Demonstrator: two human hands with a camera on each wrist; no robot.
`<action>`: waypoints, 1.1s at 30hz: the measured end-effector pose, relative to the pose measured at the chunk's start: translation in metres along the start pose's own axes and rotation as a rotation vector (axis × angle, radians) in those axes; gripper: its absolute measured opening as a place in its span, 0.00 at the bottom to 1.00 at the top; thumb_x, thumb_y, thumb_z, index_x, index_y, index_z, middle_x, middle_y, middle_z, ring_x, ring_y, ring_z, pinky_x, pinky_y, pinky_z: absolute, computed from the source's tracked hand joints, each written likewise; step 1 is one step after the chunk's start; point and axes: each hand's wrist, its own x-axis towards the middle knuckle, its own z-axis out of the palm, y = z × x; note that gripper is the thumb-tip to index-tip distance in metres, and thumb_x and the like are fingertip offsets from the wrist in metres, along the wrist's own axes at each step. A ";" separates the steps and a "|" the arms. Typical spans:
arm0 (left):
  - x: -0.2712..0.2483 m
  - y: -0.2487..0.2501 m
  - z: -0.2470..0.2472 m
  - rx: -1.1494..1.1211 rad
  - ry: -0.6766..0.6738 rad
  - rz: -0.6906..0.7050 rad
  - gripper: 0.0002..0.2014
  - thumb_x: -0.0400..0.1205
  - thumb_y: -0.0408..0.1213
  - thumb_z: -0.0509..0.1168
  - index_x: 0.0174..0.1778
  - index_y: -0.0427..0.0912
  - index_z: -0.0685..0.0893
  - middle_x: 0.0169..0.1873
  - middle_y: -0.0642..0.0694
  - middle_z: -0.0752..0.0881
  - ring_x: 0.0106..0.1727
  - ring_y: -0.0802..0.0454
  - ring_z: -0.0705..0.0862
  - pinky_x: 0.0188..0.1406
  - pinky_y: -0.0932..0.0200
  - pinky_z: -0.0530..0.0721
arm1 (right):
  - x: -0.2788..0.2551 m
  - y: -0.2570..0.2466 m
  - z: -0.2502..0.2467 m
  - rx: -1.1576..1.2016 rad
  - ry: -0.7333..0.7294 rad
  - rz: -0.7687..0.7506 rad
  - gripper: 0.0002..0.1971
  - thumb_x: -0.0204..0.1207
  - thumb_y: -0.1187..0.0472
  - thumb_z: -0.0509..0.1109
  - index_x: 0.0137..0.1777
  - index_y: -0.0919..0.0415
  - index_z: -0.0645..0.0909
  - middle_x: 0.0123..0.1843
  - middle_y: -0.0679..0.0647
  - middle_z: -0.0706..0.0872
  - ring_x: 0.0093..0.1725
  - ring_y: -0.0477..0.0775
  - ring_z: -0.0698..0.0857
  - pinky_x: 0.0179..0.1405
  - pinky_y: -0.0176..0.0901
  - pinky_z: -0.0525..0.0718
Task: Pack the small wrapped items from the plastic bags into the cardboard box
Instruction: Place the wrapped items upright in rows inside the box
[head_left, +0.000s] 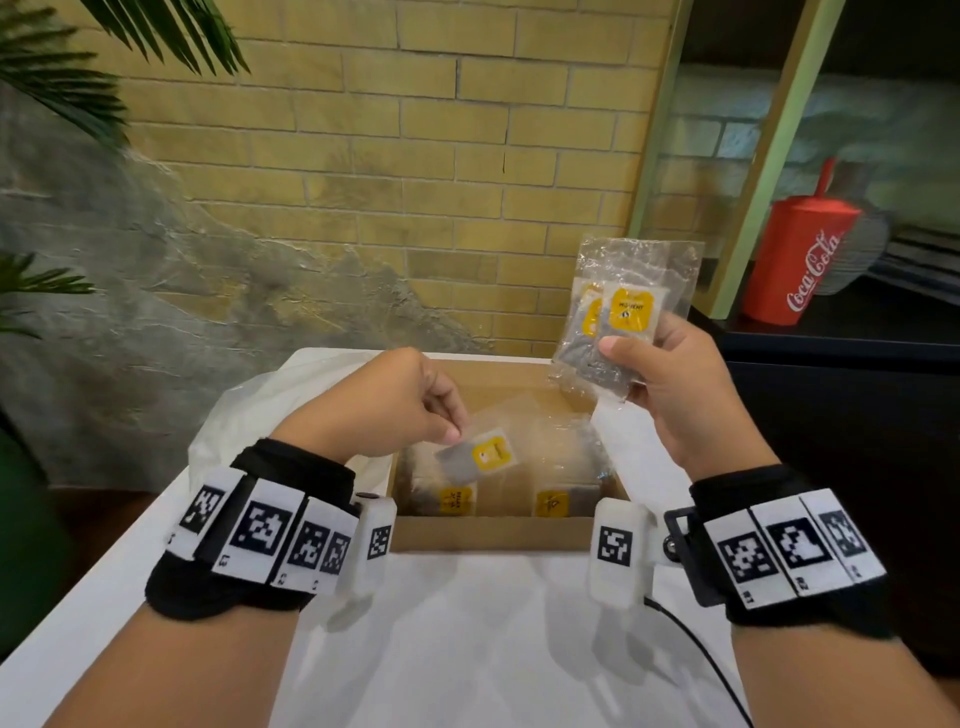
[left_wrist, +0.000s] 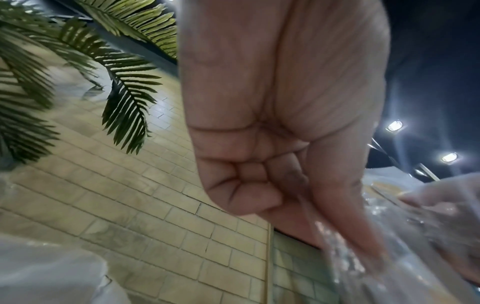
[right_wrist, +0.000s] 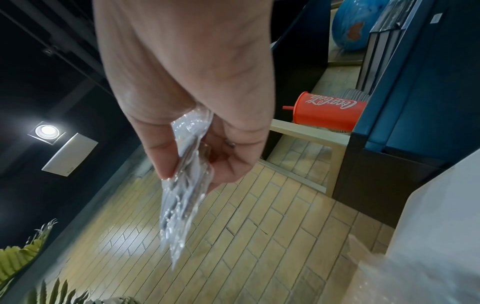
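An open cardboard box (head_left: 488, 538) sits on the white table (head_left: 467, 623), holding several clear-wrapped items with yellow labels (head_left: 551, 503). My left hand (head_left: 395, 405) hovers over the box's left side and pinches one wrapped item (head_left: 480, 454) by its corner, just above the ones inside. My right hand (head_left: 670, 379) is raised over the box's far right corner, gripping a clear plastic bag (head_left: 623, 306) that contains yellow-labelled items. In the right wrist view the bag (right_wrist: 187, 185) hangs edge-on between thumb and fingers. In the left wrist view the fingers (left_wrist: 246, 185) are curled, with clear wrap (left_wrist: 363, 257) below them.
A crumpled empty white plastic bag (head_left: 270, 410) lies left of the box. A red Coca-Cola cup (head_left: 800, 254) stands on a dark shelf at right. A brick wall is right behind the table; palm fronds (head_left: 57, 78) hang at left. A black cable (head_left: 696, 654) crosses the table's near right.
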 end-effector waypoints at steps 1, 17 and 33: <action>0.000 -0.001 0.001 0.026 -0.017 -0.001 0.09 0.70 0.28 0.75 0.31 0.48 0.89 0.28 0.49 0.89 0.26 0.67 0.80 0.32 0.72 0.77 | 0.000 0.000 0.000 -0.006 -0.006 -0.001 0.10 0.76 0.69 0.66 0.50 0.54 0.83 0.48 0.51 0.90 0.46 0.45 0.89 0.39 0.36 0.85; 0.008 -0.010 0.015 0.398 -0.134 -0.150 0.15 0.70 0.25 0.70 0.27 0.53 0.85 0.32 0.59 0.79 0.45 0.53 0.83 0.49 0.58 0.84 | -0.003 0.001 0.005 -0.063 -0.082 0.020 0.11 0.76 0.69 0.66 0.48 0.52 0.84 0.48 0.51 0.90 0.45 0.46 0.90 0.46 0.43 0.88; 0.002 0.027 0.027 -0.699 -0.049 0.014 0.15 0.80 0.41 0.67 0.62 0.57 0.76 0.57 0.52 0.86 0.56 0.55 0.86 0.42 0.58 0.86 | -0.010 0.006 0.029 0.041 -0.299 0.106 0.13 0.75 0.71 0.67 0.59 0.64 0.80 0.48 0.54 0.90 0.42 0.46 0.89 0.36 0.35 0.86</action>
